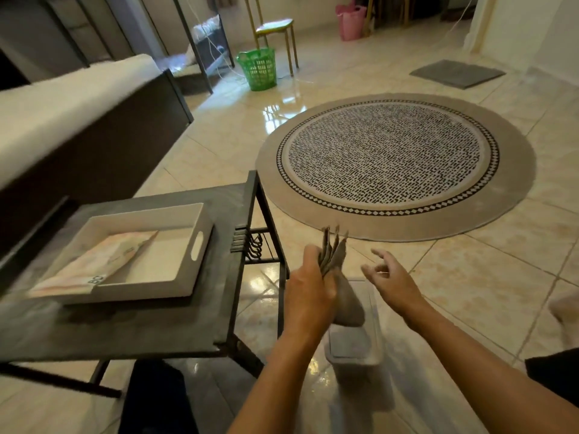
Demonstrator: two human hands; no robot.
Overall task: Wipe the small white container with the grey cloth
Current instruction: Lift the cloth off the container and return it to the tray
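My left hand (pixel 310 286) is closed around a bunched grey cloth (pixel 346 303); its folded corners stick up above my fingers and its tail hangs below my palm. My right hand (pixel 391 277) hovers just right of the cloth with fingers spread, holding nothing. Directly beneath both hands a small whitish rectangular container (pixel 352 347) stands on the tiled floor. The cloth's lower end hides part of its rim. Neither hand touches the container.
A dark side table (pixel 141 327) on my left carries a white tray (pixel 200 214) with a packet (pixel 103 255) lying in it. A round patterned rug (pixel 394 164) lies ahead. Further back are a sofa (pixel 78 120), a green basket (pixel 258 68) and a chair (pixel 275 29).
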